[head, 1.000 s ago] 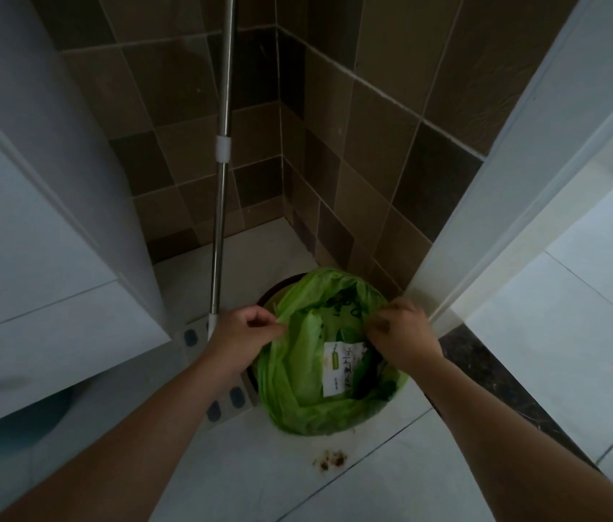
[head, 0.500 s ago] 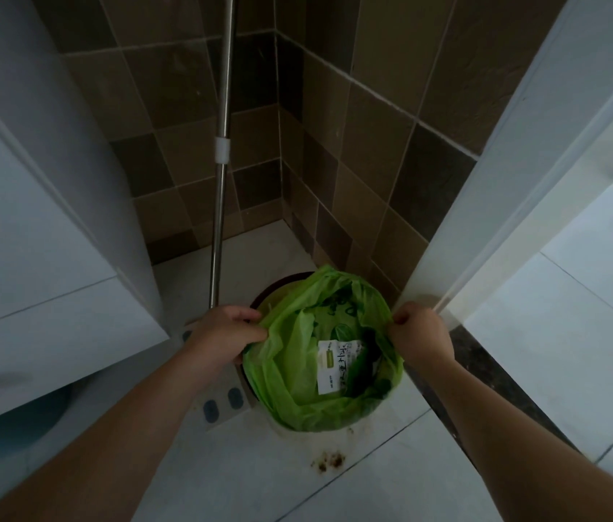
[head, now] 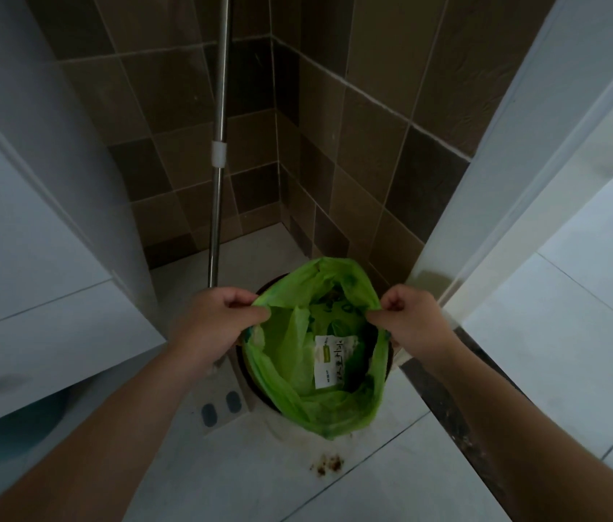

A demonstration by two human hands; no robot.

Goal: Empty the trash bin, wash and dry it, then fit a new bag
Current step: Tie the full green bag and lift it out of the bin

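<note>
Change since earlier frames: both hands sit wider apart than one second ago, and the bag mouth, bunched then, is now stretched open between them.
Left hand [head: 218, 318]: left of centre frame; fingers and thumb curled, pinching the left edge of the green bag [head: 286, 374].
Right hand [head: 406, 318]: right of centre frame; fingers curled, pinching the right edge of the bag.
Green bag: lower centre of frame, mouth open, far edge raised into a peak toward the wall corner, near edge sagging toward the bottom of the frame.
Bag contents: white printed paper [head: 331, 361] lying inside, right of the bag's middle; other contents too dark to identify.
Trash bin [head: 246, 374]: dark, round, lower centre on the floor; only slivers of rim visible around the bag.
Mop handle [head: 220, 145]: metal pole, upper centre, standing near upright just left of the bin; its flat head [head: 222, 405] lies on the floor, touching the bin's left side.
Floor [head: 222, 476]: pale tile; brown stain [head: 327, 464] just below the bag.
Walls: brown tiles [head: 353, 126] meet in a corner behind the bin.
White cabinet [head: 22, 258]: left of frame.
Door frame [head: 504, 175]: white, right of frame, just beside the right hand.
</note>
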